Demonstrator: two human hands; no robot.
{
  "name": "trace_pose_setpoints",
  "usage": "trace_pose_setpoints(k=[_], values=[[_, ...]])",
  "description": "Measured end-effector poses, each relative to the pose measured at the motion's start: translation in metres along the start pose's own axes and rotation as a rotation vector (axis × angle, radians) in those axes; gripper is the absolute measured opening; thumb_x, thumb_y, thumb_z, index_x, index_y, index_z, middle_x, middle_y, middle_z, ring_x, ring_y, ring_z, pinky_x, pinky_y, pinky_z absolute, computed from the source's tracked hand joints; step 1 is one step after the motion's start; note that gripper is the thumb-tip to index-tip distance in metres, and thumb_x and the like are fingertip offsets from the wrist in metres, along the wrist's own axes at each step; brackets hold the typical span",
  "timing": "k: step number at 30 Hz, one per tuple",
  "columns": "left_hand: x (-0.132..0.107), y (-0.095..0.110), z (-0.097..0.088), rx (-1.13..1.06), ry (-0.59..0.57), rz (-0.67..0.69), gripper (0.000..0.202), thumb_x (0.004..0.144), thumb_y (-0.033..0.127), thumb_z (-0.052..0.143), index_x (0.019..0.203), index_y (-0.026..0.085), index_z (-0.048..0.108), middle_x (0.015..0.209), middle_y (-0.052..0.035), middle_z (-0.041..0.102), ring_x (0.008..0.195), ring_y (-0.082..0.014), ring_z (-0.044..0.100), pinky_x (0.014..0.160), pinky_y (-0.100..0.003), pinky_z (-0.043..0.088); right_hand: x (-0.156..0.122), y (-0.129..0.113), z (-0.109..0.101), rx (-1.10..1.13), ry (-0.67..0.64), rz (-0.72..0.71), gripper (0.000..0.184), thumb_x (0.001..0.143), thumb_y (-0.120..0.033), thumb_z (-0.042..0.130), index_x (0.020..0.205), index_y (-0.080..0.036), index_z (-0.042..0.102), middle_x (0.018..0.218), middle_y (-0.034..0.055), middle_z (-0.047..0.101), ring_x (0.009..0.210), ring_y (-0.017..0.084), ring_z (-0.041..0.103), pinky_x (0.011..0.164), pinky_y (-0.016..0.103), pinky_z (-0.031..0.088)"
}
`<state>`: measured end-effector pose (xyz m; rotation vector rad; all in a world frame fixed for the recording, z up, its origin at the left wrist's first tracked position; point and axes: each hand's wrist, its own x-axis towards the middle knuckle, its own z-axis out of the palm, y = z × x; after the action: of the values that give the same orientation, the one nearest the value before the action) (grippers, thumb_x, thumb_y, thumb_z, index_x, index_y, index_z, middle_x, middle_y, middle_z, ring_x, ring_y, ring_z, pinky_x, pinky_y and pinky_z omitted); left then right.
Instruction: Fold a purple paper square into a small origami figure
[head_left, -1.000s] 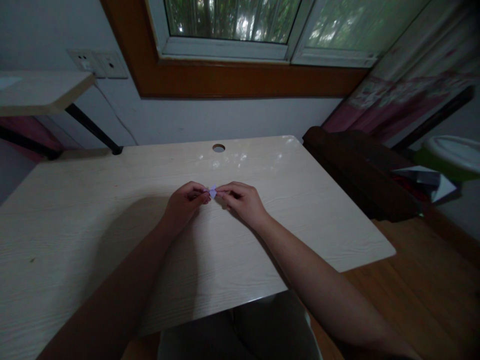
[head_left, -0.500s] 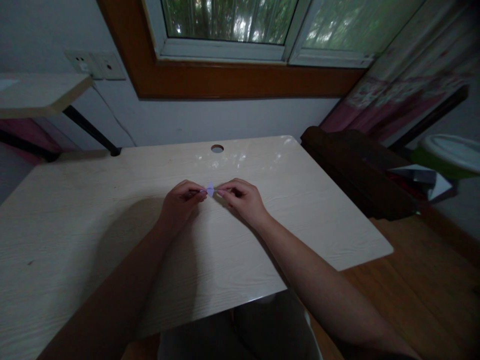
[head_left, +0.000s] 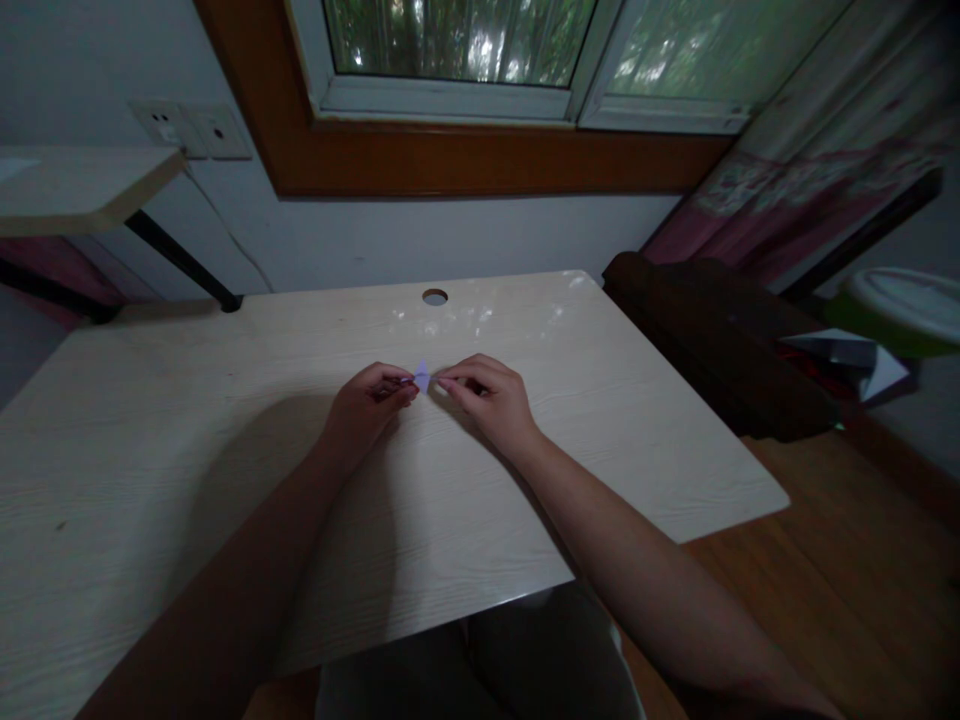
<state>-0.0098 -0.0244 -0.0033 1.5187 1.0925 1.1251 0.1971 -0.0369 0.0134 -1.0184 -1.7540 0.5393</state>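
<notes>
A tiny folded piece of pale purple paper (head_left: 422, 377) is held between both hands just above the light wooden desk (head_left: 225, 420). My left hand (head_left: 367, 405) pinches its left side with curled fingers. My right hand (head_left: 487, 395) pinches its right side, thumb and forefinger pressed together. Most of the paper is hidden by the fingertips. Both forearms reach in from the near edge of the desk.
A round cable hole (head_left: 434, 297) sits near the desk's far edge. A dark wooden chair (head_left: 712, 340) stands to the right. A shelf (head_left: 75, 185) juts out at the left, wall sockets (head_left: 191, 130) above it. A window (head_left: 487, 50) and a curtain (head_left: 810, 170) lie behind.
The hands have stayed together on the paper, shifting only slightly; the paper's tip now points up a little more between the fingertips.
</notes>
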Motion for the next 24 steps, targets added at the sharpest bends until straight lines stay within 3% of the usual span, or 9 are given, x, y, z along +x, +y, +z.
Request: trace_pose_setpoints(k=[13, 24], values=[[-0.0015, 0.0091, 0.0003, -0.015, -0.017, -0.025, 0.024, 0.076, 0.036, 0.074, 0.091, 0.018, 0.068, 0.078, -0.0016, 0.07, 0.073, -0.0149, 0.064, 0.07, -0.026, 0.05, -0.0005, 0.0, 0.0, 0.0, -0.028, -0.02, 0.01, 0.088, -0.03, 0.067, 0.091, -0.024, 0.075, 0.088, 0.0039, 0.072, 0.076, 0.015, 0.063, 0.065, 0.028, 0.049], [-0.0009, 0.0052, -0.0017, -0.031, -0.014, -0.01, 0.026, 0.077, 0.039, 0.073, 0.095, 0.02, 0.071, 0.083, -0.0031, 0.07, 0.076, -0.0155, 0.065, 0.072, -0.026, 0.05, -0.0011, -0.0008, -0.0004, -0.004, -0.036, -0.051, 0.011, 0.089, -0.03, 0.066, 0.093, -0.025, 0.075, 0.089, 0.0039, 0.072, 0.079, 0.016, 0.064, 0.069, 0.029, 0.051]])
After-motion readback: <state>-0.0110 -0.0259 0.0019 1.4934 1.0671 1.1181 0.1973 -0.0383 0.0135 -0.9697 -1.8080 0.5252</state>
